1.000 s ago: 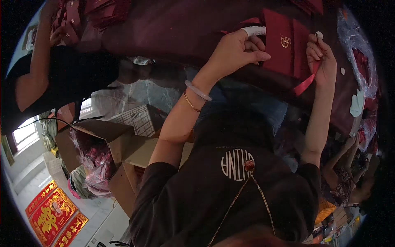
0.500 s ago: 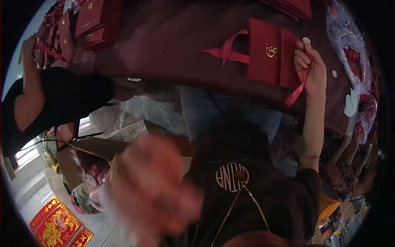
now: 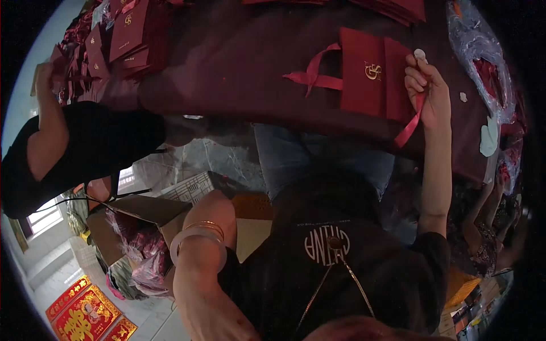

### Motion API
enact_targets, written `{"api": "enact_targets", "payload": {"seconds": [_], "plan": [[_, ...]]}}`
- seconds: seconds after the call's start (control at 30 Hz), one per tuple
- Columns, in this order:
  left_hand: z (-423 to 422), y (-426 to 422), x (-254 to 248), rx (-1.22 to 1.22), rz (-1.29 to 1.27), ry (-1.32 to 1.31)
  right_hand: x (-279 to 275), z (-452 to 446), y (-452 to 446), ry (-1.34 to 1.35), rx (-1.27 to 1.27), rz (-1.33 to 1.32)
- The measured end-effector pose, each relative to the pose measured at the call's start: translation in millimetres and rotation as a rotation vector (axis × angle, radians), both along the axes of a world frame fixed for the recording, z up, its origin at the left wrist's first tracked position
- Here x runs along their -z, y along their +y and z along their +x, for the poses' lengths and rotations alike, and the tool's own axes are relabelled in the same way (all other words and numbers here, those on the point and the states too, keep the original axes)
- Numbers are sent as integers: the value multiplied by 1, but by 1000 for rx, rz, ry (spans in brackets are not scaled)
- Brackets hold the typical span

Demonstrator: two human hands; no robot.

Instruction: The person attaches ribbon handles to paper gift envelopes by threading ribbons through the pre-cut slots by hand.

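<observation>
My right hand (image 3: 427,85) is at the right edge of an upright-lettered dark red pouch (image 3: 364,77) with a gold logo. Its fingers are closed, with a small white piece (image 3: 420,54) at the thumb and fingertip. One red ribbon (image 3: 412,122) hangs below this hand; another ribbon (image 3: 318,74) spreads out from the pouch's left side. My left hand (image 3: 219,324) is drawn back close to my body at the bottom edge, away from the table. A pale bangle and a thin gold bracelet circle its wrist. Its fingers are cut off from view.
Stacked red pouches (image 3: 133,34) lie at the table's far left, beside a co-worker's arm (image 3: 48,125). Clear plastic wrapping (image 3: 483,62) and a pale green piece (image 3: 488,136) lie at the right. An open cardboard box (image 3: 153,207) with wrapped red items stands below left. Another person's arms (image 3: 480,207) show at right.
My left hand, blurred earlier, has moved down toward the bottom edge, so the forearm and bangle now show. The right hand keeps its place at the pouch. The view has shifted slightly.
</observation>
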State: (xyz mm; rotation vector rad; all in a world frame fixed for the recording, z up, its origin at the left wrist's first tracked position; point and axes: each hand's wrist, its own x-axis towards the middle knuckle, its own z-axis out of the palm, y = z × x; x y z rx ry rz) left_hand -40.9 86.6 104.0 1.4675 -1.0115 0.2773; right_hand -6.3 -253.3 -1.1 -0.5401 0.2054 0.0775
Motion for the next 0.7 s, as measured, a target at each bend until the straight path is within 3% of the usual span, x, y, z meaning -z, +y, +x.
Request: {"api": "enact_targets", "payload": {"seconds": [0.7], "plan": [[13, -22, -15, 654, -192, 82, -4, -4, 2, 37, 28, 19]]}}
